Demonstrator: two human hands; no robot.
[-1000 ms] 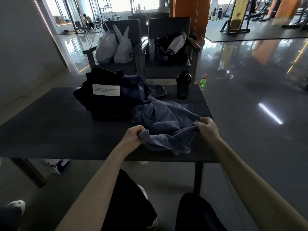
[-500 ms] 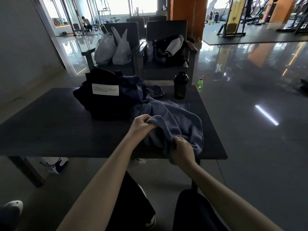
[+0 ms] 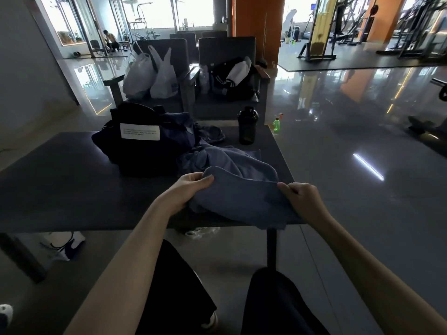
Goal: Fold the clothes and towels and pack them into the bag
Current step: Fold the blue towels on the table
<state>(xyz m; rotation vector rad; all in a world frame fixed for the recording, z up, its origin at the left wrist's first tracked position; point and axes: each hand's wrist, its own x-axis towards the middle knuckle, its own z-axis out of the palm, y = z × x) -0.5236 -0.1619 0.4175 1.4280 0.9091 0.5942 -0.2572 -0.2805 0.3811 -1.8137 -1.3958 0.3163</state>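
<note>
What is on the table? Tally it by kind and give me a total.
Dark bag: 1
Black shaker bottle: 1
Blue towel, held by the left hand and right hand: 1
Other blue cloth by the bag: bunched, count unclear
Total: 3 that can be told apart

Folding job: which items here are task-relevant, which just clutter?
Job: blue towel, gripped by left hand and right hand; dark bag with white label; crumpled blue clothes beside it.
Lying about: black shaker bottle on the table; green bottle; white plastic bags and black jacket on the chairs.
</note>
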